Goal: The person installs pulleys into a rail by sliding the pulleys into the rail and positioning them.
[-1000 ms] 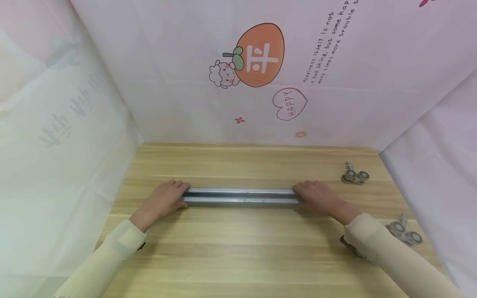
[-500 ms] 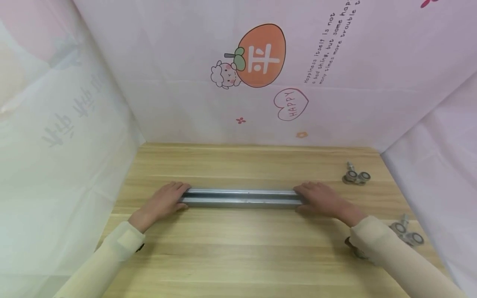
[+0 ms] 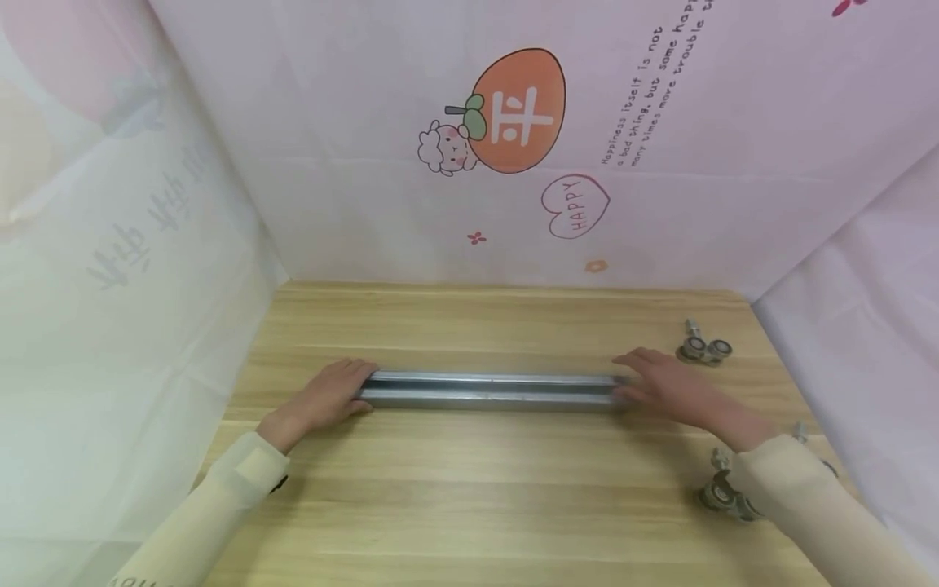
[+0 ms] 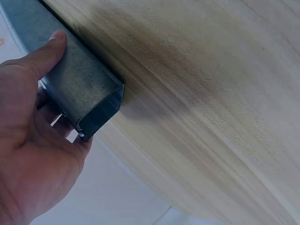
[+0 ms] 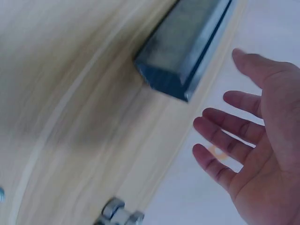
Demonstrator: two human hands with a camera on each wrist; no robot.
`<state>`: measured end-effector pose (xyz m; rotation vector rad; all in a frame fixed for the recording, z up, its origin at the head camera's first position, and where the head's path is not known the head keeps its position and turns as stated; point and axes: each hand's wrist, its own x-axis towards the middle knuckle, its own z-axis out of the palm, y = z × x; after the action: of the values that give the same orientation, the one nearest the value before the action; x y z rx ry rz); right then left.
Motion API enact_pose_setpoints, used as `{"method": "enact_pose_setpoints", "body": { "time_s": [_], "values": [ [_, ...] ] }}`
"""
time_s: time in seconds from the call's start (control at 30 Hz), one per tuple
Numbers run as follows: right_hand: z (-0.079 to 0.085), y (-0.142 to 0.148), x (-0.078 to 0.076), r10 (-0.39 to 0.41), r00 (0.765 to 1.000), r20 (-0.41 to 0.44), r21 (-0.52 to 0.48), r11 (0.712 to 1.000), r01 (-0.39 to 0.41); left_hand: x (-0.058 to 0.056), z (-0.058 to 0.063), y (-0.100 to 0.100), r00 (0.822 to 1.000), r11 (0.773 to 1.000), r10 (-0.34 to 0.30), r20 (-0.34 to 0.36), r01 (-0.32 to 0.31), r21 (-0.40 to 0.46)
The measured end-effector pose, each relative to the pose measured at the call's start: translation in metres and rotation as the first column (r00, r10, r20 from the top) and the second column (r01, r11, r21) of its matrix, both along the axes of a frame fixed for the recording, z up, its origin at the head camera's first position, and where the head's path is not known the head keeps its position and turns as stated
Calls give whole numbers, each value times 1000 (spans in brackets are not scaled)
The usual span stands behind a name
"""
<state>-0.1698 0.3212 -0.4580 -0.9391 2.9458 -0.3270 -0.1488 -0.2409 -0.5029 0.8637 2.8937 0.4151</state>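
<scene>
A grey metal channel rail, with a slot along its top, lies crosswise on the wooden board. My left hand grips its left end. In the left wrist view the thumb of that hand lies on one side of the rail, and the fingers curl round the other. My right hand is at the rail's right end. The right wrist view shows this hand with spread, nearly straight fingers, apart from the rail's open end and holding nothing.
A twin-wheeled roller with a bolt sits at the board's back right. Another roller stands nearer, beside the right sleeve, which mostly hides a third. Printed cloth walls the back and both sides of the board.
My right hand has let go of the rail and moved right, uncovering its right end. My left hand and the rail have stayed in place.
</scene>
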Motion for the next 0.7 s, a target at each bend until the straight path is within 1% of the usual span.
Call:
{"method": "enact_pose_setpoints", "body": {
  "time_s": [0.07,0.2,0.3,0.43,0.57,0.7],
  "values": [
    [2,9,1,-29,999,14,13,999,29,0,-1,0,1000,1000,-1,5,1,10],
    [7,27,4,-70,997,19,53,996,69,0,-3,0,1000,1000,0,-5,0,15],
    [11,38,8,-99,994,42,73,993,96,1,-3,0,1000,1000,1,-13,-1,17],
    [13,52,14,-151,985,79,109,984,142,2,-1,1,1000,1000,0,-18,1,18],
    [14,62,20,-177,979,106,123,979,164,3,1,2,1000,1000,0,-16,0,10],
    [12,69,26,-203,966,160,130,974,183,4,2,3,1000,1000,5,-8,-5,7]
  ]
}}
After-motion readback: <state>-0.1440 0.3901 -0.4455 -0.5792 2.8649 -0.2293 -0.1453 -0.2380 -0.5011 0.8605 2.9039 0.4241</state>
